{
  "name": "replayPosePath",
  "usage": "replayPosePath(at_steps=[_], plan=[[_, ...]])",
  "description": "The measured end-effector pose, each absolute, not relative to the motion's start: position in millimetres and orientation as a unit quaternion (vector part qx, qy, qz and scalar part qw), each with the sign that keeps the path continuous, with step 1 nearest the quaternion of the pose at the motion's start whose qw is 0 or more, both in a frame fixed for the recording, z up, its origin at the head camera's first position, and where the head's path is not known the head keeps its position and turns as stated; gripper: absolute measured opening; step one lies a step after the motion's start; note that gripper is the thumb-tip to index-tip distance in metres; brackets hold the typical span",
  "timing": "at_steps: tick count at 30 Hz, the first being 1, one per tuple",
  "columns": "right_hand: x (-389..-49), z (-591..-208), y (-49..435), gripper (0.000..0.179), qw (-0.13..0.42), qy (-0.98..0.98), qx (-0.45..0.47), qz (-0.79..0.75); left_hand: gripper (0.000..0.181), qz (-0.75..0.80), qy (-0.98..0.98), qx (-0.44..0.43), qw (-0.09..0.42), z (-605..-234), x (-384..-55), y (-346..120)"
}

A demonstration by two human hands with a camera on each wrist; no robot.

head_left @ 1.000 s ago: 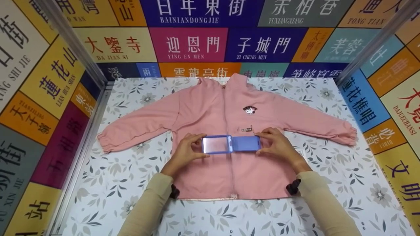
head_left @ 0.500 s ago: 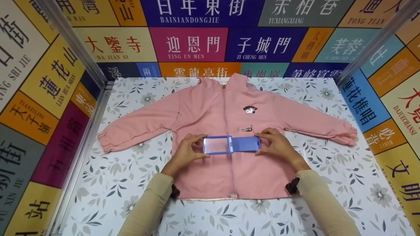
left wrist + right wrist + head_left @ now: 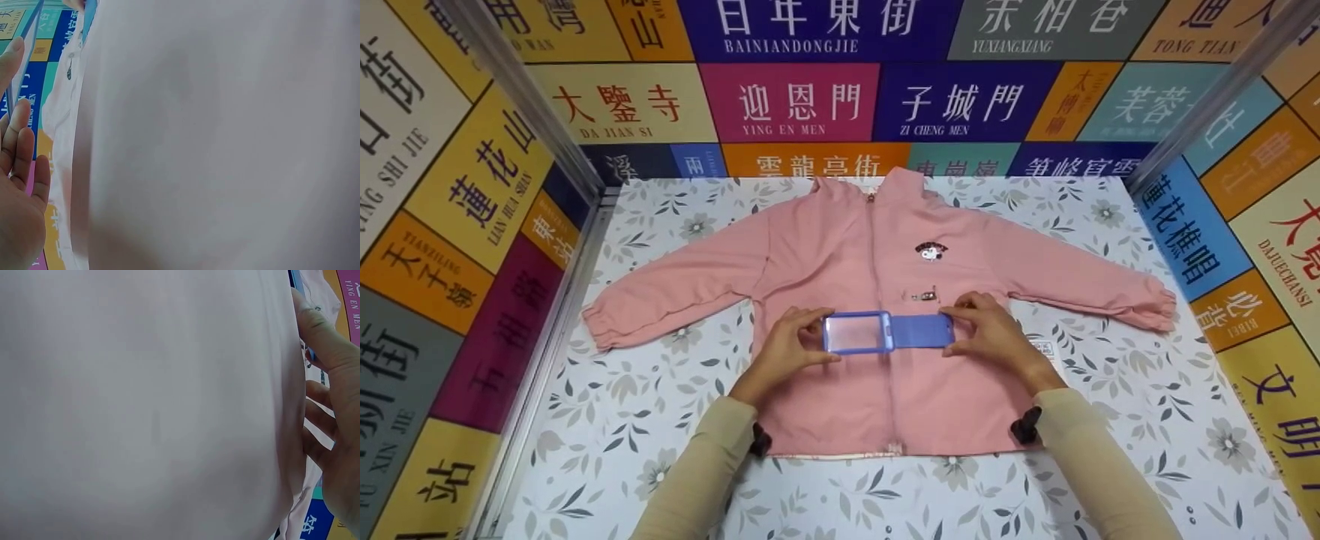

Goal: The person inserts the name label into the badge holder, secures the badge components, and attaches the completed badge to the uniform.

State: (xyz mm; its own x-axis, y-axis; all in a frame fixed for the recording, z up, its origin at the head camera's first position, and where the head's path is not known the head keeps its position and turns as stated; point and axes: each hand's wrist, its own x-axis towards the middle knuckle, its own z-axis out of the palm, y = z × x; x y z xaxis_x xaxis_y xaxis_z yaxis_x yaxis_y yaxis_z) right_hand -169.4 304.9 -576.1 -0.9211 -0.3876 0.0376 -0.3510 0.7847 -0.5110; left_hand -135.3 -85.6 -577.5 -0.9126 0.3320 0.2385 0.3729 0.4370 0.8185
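Above the pink jacket (image 3: 817, 409), a blue card holder is held in two parts. My left hand (image 3: 781, 346) pinches the left end of its clear-windowed frame (image 3: 855, 334) between thumb and fingers. By its right end, my right hand (image 3: 994, 339) pinches the solid blue piece (image 3: 924, 331). The two parts meet or overlap near the jacket's zipper; how far one sits inside the other cannot be told. In the left wrist view, the frame's edge (image 3: 26, 67) shows at the thumb. Only a blue sliver (image 3: 296, 280) is visible by my right thumb in the right wrist view.
Just beyond the holder, a small metal clip (image 3: 928, 296) lies on the jacket chest, below a cartoon patch (image 3: 931, 251). A white label (image 3: 1045, 349) sits beside the right wrist. The leaf-patterned table (image 3: 840, 499) is bounded by lettered walls (image 3: 799, 101) at back and sides.
The clear frame has shifted very slightly right, toward the solid blue piece, whose tilt has changed a little. Both hands keep their grips almost in place.
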Motion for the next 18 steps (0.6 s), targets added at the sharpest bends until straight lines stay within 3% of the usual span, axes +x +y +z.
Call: replayPosePath(at_steps=[18], plan=[[-167.5, -574.8, 302.1, 0.086, 0.042, 0.946, -0.203, -0.247, 0.076, -0.487, -0.849, -0.204, 0.016, -577.9, -134.2, -83.4]])
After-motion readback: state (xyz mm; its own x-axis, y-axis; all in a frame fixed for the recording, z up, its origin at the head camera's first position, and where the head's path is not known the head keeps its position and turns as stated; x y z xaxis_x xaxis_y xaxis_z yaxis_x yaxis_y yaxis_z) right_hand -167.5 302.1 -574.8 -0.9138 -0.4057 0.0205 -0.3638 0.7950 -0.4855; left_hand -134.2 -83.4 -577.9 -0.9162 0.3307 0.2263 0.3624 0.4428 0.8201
